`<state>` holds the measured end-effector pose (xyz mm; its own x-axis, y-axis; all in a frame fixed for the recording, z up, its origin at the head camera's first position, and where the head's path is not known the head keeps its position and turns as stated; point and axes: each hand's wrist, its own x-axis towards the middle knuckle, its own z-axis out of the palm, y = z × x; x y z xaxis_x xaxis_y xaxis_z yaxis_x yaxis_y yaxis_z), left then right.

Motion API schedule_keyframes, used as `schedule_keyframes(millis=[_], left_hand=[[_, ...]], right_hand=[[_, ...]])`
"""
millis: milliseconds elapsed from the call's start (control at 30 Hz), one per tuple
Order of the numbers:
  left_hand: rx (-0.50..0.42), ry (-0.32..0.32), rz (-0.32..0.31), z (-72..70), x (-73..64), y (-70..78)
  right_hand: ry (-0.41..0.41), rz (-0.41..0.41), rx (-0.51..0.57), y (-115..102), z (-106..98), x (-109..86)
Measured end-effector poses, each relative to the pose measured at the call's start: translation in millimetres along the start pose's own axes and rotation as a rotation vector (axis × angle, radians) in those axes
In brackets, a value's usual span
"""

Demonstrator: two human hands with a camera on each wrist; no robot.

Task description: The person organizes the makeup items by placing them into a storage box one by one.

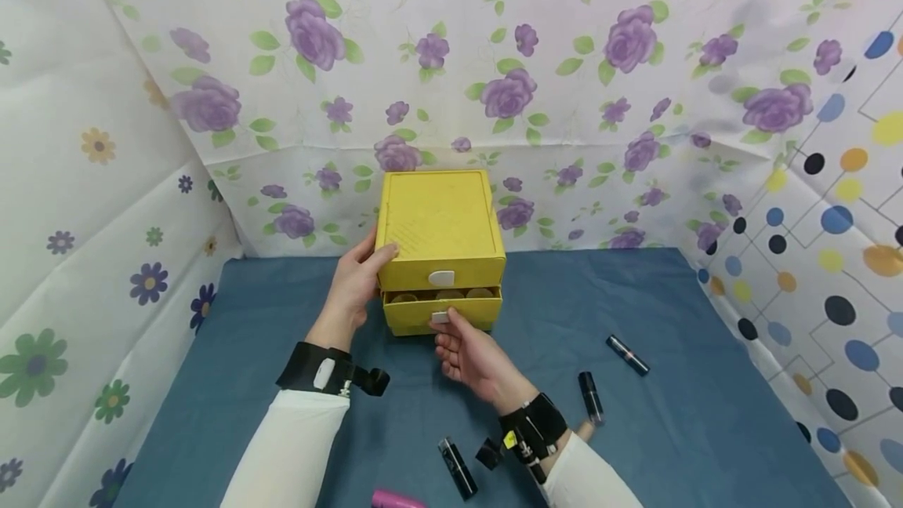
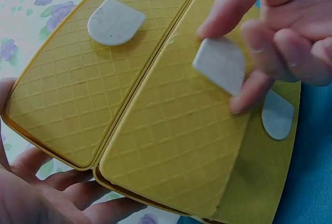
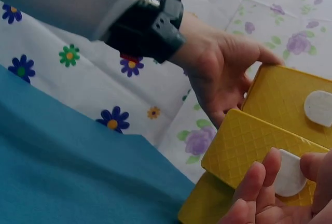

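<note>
A yellow box of drawers (image 1: 440,214) stands at the back of the blue cloth. Its middle drawer (image 2: 171,115) is pulled partly out, and tops of round items show inside in the head view. Above it the top drawer (image 2: 88,68) is closed; below, the bottom drawer (image 3: 207,198) is partly hidden by the middle one. My left hand (image 1: 355,277) holds the box at its left side, thumb on the upper front edge. Between thumb and fingers, my right hand (image 1: 480,359) pinches the white tab handle (image 2: 220,63) of the middle drawer.
Dark lipstick-like tubes lie on the blue cloth: one at the right (image 1: 628,355), another tube (image 1: 591,398) nearer, a third tube (image 1: 457,467) in front. A pink tube (image 1: 397,500) is cut by the frame's bottom edge. Patterned cloth walls (image 1: 317,202) enclose the back and sides.
</note>
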<state>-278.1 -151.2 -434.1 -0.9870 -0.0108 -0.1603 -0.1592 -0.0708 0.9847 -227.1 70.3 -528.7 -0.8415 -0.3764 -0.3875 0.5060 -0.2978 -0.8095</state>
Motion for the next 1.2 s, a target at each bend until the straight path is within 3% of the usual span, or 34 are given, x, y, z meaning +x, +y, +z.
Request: schedule_keyframes(millis=[300, 800, 1200], left_hand=[[0.004, 0.003, 0.009, 1.0, -0.2, -0.9], [0.007, 0.0, 0.016, 0.5, 1.8, -2.7], [-0.004, 0.005, 0.014, 2.0, 1.1, -2.3]], right_hand=[[0.037, -0.017, 0.002, -7.8, 1.5, 17.2], [0.039, -0.05, -0.106, -14.2, 1.3, 15.9], [0.051, -0.087, -0.108, -9.8, -0.6, 22.0]])
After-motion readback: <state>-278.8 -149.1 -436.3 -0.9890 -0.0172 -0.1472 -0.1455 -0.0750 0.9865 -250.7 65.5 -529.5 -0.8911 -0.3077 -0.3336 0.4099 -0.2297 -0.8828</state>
